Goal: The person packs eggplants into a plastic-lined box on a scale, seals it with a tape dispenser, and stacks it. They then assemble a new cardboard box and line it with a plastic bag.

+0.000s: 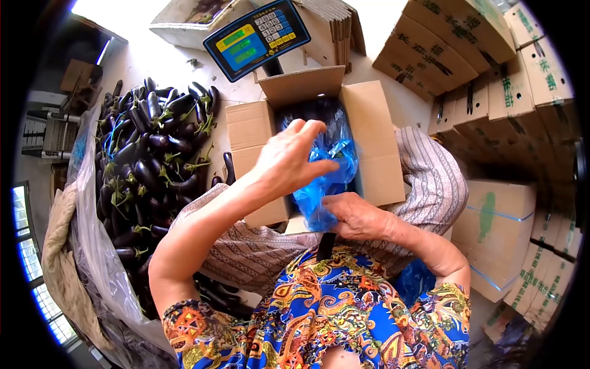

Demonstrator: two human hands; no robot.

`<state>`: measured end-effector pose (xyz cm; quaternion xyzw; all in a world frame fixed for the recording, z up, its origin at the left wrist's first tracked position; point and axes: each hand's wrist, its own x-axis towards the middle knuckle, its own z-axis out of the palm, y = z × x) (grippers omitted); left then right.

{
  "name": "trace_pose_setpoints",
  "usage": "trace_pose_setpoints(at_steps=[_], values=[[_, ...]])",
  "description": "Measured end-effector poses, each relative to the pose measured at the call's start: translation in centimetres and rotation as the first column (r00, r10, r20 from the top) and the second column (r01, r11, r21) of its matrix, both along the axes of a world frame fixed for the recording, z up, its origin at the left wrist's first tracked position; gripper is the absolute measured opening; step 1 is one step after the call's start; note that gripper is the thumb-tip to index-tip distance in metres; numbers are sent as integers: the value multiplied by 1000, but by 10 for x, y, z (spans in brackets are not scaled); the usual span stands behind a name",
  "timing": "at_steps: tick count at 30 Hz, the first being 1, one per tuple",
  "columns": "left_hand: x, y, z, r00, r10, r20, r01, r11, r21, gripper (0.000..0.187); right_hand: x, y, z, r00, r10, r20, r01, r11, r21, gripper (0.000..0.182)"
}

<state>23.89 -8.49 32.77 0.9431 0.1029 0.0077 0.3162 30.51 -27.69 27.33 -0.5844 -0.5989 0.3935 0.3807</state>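
Note:
An open cardboard box (373, 144) stands between my knees with its flaps folded out. Inside it is a blue plastic bag (341, 163) around dark contents, seemingly eggplants; the bag's loose edge bunches toward me. My left hand (289, 154) hovers over the box, thumb and fingers apart, with nothing visible between them. At the near edge of the box, my right hand (356, 215) is closed on the bunched edge of the bag. Its fingertips are partly hidden by the film.
A big heap of eggplants (147, 147) lies to the left beside clear plastic sheeting (98, 234). A digital scale display (257, 38) stands behind the box. Printed cartons (445, 46) are stacked at the right, near a strapped carton (491, 234). Flattened cardboard (329, 31) leans at the back.

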Motion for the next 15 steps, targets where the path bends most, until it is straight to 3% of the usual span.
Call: trace_pose_setpoints(at_steps=[1, 2, 4, 6, 7, 8, 10, 12, 15], values=[[6, -5, -22, 997, 58, 52, -63, 994, 92, 66, -1, 2, -2, 1000, 13, 8, -13, 1000, 21, 14], [10, -9, -40, 994, 4, -110, 12, 989, 147, 94, -2, 3, -4, 1000, 20, 16, -21, 999, 40, 14], [14, -13, -71, 972, 11, -234, 0, 999, 47, 65, -2, 2, -2, 1000, -4, -7, 4, 999, 44, 16], [25, 4, -99, 923, -9, -385, 70, 987, 145, 32, 6, -4, 12, 1000, 7, 7, -7, 1000, 11, 19], [20, 17, -98, 976, 46, -214, 7, 971, 241, 18, 11, -8, 22, 999, -39, 10, 39, 999, -37, 24], [14, 35, -94, 979, 80, -186, -34, 971, 236, 17, 19, -15, 15, 995, -97, 18, 97, 995, 5, 27], [-2, 71, -87, 984, 11, -178, 9, 994, 113, 16, 37, -22, 10, 944, -265, 199, 258, 964, 61, 25], [-18, 78, -77, 946, -53, -319, 75, 995, 58, 14, 59, -26, 4, 901, -345, 263, 337, 938, 74, 31], [-35, 59, -58, 853, -386, -351, 271, 903, -335, 11, 69, -26, -1, 827, -349, 440, 412, 910, -53, 31]])
